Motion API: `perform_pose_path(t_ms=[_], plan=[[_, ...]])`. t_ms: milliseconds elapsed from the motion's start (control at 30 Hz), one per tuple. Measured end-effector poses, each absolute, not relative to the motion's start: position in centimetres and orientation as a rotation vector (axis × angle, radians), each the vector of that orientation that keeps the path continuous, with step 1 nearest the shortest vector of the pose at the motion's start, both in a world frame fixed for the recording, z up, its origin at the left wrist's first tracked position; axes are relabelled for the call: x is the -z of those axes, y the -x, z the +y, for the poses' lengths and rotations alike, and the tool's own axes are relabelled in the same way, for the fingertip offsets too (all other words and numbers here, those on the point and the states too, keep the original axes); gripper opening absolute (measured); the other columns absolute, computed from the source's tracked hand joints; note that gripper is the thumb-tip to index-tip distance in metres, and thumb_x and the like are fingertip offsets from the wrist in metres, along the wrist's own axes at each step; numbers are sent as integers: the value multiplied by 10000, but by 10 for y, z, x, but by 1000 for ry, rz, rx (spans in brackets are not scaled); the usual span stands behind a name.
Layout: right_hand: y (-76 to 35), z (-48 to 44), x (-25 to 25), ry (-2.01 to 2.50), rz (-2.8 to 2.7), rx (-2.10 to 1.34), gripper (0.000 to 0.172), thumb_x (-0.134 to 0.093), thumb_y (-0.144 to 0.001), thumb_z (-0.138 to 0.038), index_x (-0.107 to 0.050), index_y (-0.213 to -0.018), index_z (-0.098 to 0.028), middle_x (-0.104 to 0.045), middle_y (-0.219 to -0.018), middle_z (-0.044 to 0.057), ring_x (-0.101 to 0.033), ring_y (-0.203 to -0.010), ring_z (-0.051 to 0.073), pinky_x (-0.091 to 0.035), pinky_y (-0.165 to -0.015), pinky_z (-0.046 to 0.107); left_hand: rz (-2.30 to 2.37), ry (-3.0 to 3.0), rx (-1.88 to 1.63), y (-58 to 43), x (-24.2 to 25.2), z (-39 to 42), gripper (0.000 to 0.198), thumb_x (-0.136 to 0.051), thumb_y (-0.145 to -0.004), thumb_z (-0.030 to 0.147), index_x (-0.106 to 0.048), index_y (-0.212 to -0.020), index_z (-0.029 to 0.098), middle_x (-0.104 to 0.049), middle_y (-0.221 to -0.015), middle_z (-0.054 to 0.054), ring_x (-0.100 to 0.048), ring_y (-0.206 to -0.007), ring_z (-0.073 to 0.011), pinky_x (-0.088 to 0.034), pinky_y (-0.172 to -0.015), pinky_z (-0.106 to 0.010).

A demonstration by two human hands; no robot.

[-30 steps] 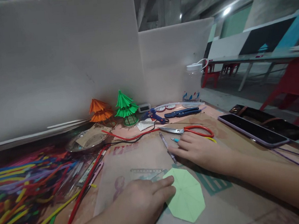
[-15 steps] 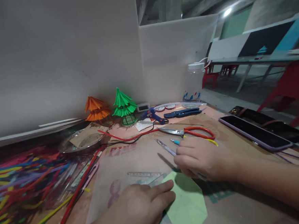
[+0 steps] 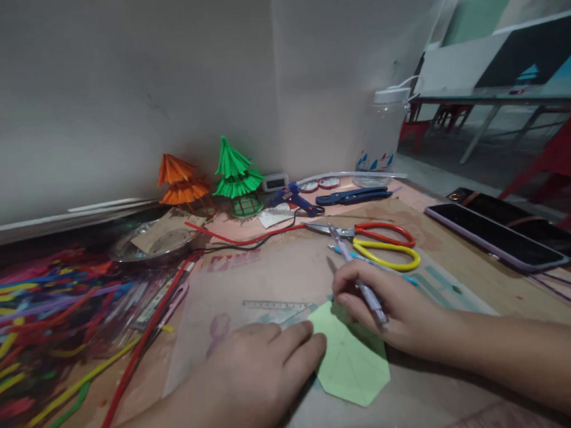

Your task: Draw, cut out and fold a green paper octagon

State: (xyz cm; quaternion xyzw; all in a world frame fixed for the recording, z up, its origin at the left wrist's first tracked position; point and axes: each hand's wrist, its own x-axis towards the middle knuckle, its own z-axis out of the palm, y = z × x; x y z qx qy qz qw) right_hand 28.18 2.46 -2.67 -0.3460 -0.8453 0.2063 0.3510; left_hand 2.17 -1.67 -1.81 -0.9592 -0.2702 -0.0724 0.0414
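A pale purple pen (image 3: 372, 300) is held in my right hand (image 3: 394, 304), one end pointing up and away, above the right edge of a light green octagonal paper (image 3: 357, 365). Faint lines cross at the middle of the paper. My left hand (image 3: 267, 365) lies flat with its fingertips at the paper's left edge. Partly under that hand is a clear set square (image 3: 275, 304) with scale marks. Just beyond my right hand lie scissors (image 3: 384, 233) with one red and one yellow handle, and a light blue pen (image 3: 381, 264) beside them.
Colourful fuzzy stems (image 3: 43, 322) are heaped at left near a clear dish (image 3: 122, 248). Orange (image 3: 181, 182) and green (image 3: 237, 178) tree-like models stand by the wall. A blue glue gun (image 3: 294, 199), pliers (image 3: 353, 196), a bottle (image 3: 382, 135) and a phone (image 3: 492, 235) lie around.
My right hand has come back from the scissors toward the green paper, and the pen has tilted up. The yellow handle now shows. My left hand has barely moved, and the view has shifted slightly.
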Motion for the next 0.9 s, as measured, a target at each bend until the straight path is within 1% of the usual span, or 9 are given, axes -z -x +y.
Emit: perform_pose_path(t_ms=[33,167,233,300,467,600,700,800,900], plan=[[-282,26,26,909,-2187,-554,92,-541,-957,-144,-569,-991,-224,-643,-820,-1,-603,-681,130,-496,-618,226,-909,2900,149,-20,13,-18,401,-492,-906,64,-606,-1266,197,-784,-1103,-80,-749,-820,-272,-592,-682,-378],[-281,29,25,939,-2174,-618,75,-529,-960,-158,-569,-973,-220,-644,-799,9,-628,-674,143,-494,-601,242,-1311,2806,37,0,-2,-6,205,-616,-927,177,-691,-1114,215,-762,-1072,-92,-723,-931,-293,-570,-834,-413],[-281,30,26,934,-2166,-628,79,-520,-961,-156,-567,-964,-220,-649,-801,12,-639,-675,144,-496,-601,246,-1423,2860,-21,14,-2,10,263,-784,-851,286,-711,-1095,223,-752,-1125,-93,-709,-1003,-323,-550,-886,-437],[-280,31,26,925,-2161,-630,89,-512,-962,-151,-568,-955,-220,-654,-809,14,-645,-669,141,-497,-599,245,-1453,2896,20,26,1,25,371,-849,-813,362,-719,-1140,243,-734,-1190,-91,-691,-1065,-325,-527,-911,-423],[-280,30,25,926,-2159,-621,91,-510,-964,-157,-576,-946,-218,-656,-809,16,-656,-663,139,-501,-586,243,-1482,2996,58,41,11,44,514,-867,-811,467,-687,-1254,279,-728,-1101,-53,-658,-1040,-300,-469,-873,-379],[-280,30,26,954,-2162,-646,94,-500,-967,-172,-580,-952,-218,-653,-806,14,-645,-631,134,-506,-573,247,-1551,3060,89,39,9,46,410,-845,-826,494,-692,-1120,252,-706,-1108,-46,-629,-1035,-275,-435,-837,-334],[-280,30,28,995,-2150,-687,82,-504,-973,-196,-579,-953,-221,-656,-803,15,-639,-611,133,-501,-553,246,-1695,3025,69,35,5,49,449,-896,-745,473,-661,-1033,221,-680,-1073,-51,-600,-998,-280,-426,-815,-334],[-280,30,29,1025,-2146,-717,74,-508,-981,-210,-577,-960,-225,-661,-792,13,-635,-599,133,-497,-541,242,-1879,3000,64,34,4,52,545,-915,-657,493,-627,-1024,212,-659,-1027,-41,-590,-923,-268,-410,-721,-308],[-281,30,29,1027,-2151,-716,84,-501,-985,-207,-579,-961,-225,-666,-784,13,-634,-596,133,-497,-540,241,-1982,3034,89,34,5,50,487,-848,-707,483,-620,-1049,222,-655,-957,-14,-601,-843,-236,-402,-663,-286]])
